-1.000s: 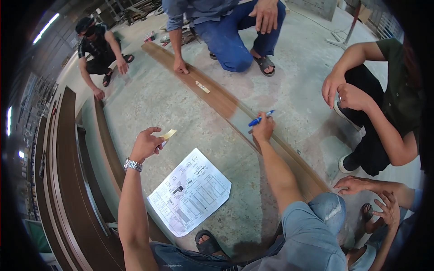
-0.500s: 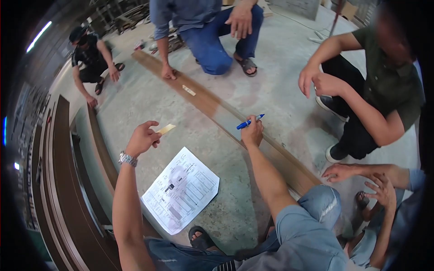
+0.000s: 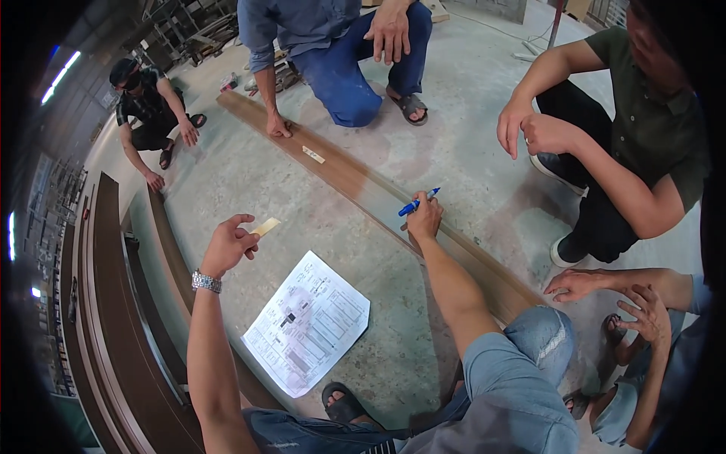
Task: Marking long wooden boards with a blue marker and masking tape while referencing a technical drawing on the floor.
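A worker's left hand (image 3: 229,248) pinches a pale yellow strip of tape (image 3: 266,227) between thumb and fingers, raised above the concrete floor (image 3: 397,325) of a workshop, while the right hand (image 3: 425,217) grips a blue marker (image 3: 412,205) over a long brown plank (image 3: 349,178). Whether the right hand rests on the wood cannot be told from this angle. The plank lies on the floor, running from upper left down to the worker's denim-clad knee (image 3: 538,342), with a pale label (image 3: 313,155) on its far half. A white sheet of drawings (image 3: 310,321) is spread on the floor between the worker's forearms; a silver watch (image 3: 206,282) circles the left wrist. Across the plank, a kneeling co-worker in blue trousers (image 3: 340,87) presses one hand (image 3: 278,125) to its surface. At far left, a crouching co-worker (image 3: 144,106) reaches to the end of a narrower board (image 3: 168,246), near stacked brown boards (image 3: 113,303). At right, a co-worker in a dark green shirt (image 3: 649,144) squats, hands together.
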Motion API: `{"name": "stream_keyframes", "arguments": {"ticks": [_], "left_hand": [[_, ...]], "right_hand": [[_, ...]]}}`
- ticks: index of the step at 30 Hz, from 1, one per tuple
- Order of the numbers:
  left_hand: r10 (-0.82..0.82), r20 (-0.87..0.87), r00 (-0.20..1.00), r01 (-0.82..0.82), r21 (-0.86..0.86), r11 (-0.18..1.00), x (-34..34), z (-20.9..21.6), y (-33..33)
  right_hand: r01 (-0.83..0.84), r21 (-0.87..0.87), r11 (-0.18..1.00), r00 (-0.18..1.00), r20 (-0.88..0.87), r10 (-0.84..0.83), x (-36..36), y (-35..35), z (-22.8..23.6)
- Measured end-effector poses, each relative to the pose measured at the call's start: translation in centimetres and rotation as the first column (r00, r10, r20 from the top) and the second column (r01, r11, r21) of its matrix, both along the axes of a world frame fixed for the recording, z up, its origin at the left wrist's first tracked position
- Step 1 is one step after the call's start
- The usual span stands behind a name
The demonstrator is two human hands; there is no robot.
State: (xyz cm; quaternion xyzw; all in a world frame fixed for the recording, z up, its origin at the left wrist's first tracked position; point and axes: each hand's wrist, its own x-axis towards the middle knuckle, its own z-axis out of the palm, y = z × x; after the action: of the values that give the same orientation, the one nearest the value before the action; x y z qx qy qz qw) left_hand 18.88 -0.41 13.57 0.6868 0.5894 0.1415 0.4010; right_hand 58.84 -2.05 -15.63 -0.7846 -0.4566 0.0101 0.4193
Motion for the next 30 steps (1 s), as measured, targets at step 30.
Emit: {"name": "stream_keyframes", "arguments": {"ticks": [30], "left_hand": [[-0.04,-0.027,0.999,0.039,-0.039,0.998,0.7,-1.8,1.2]], "right_hand": [[0.071,0.055,0.996,0.967,-0.247,-0.056,-6.1,-2.7,6.4]]}}
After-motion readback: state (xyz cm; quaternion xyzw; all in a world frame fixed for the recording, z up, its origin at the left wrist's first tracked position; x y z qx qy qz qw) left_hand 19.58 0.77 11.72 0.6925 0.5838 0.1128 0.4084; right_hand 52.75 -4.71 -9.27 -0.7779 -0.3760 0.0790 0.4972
